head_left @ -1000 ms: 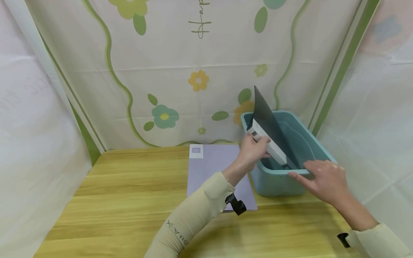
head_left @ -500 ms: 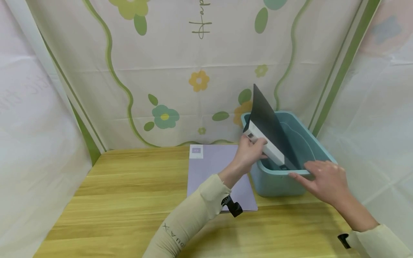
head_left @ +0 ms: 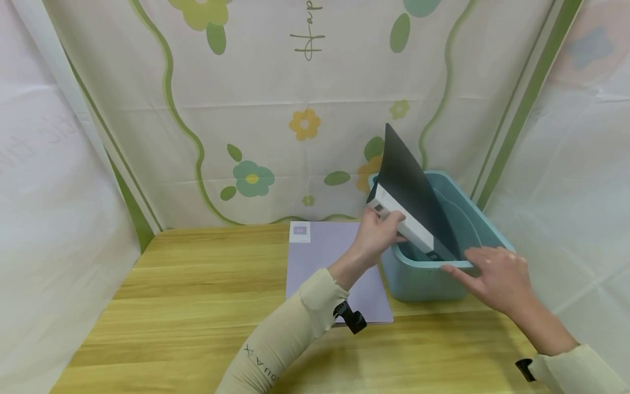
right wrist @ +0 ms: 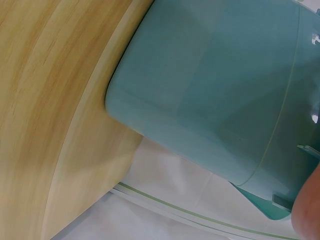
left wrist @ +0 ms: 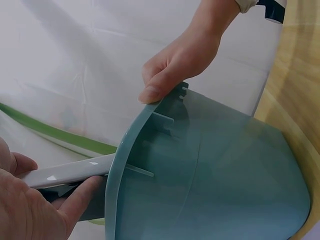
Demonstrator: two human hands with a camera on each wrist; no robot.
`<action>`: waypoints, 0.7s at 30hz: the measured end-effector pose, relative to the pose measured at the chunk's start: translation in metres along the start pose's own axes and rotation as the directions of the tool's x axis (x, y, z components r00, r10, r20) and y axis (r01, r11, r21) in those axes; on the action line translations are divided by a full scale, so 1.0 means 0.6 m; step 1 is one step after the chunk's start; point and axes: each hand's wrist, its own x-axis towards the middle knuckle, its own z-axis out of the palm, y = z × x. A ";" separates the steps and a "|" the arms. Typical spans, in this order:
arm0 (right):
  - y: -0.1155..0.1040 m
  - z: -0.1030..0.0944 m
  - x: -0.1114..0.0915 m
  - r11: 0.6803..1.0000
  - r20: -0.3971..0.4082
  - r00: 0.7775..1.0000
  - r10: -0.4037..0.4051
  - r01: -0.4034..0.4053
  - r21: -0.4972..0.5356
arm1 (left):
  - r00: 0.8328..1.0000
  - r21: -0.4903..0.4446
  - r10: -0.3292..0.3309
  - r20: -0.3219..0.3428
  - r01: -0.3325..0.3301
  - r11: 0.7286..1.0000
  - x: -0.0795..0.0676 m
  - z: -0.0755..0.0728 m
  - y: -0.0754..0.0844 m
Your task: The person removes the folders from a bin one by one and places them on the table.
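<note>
A black binder (head_left: 410,183) with a white spine (head_left: 401,216) leans in the blue plastic bin (head_left: 428,282), its upper corner rising above the rim. My left hand (head_left: 374,232) grips the spine near its upper end, thumb on the white face. In the left wrist view the left hand's fingers (left wrist: 82,195) lie along the white spine just outside the rim. My right hand (head_left: 499,273) holds the bin's near right rim, thumb outside and fingers over the edge. The binder's lower end is hidden inside the bin.
A lilac folder (head_left: 320,262) with a white label lies flat on the wooden table (head_left: 206,306), left of the bin and partly under my left forearm. A floral cloth (head_left: 305,164) hangs behind the table, with white cloth at both sides.
My left hand has moved slightly left, drawing the binder's spine with it. The binder's top corner stands a little higher. The right hand and the bin have stayed in place.
</note>
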 end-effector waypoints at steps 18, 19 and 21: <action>-0.005 -0.006 0.000 1.000 0.014 1.000 0.012 -0.012 0.006 | 0.994 0.006 0.090 0.057 -0.090 0.996 -0.007 -0.012 0.007; -0.006 -0.007 0.001 1.000 0.018 1.000 0.016 -0.016 0.006 | 0.994 0.009 0.095 0.057 -0.096 0.995 -0.007 -0.013 0.007; -0.007 -0.007 0.001 1.000 0.023 1.000 0.019 -0.019 0.009 | 0.993 0.012 0.108 0.057 -0.109 0.994 -0.006 -0.014 0.007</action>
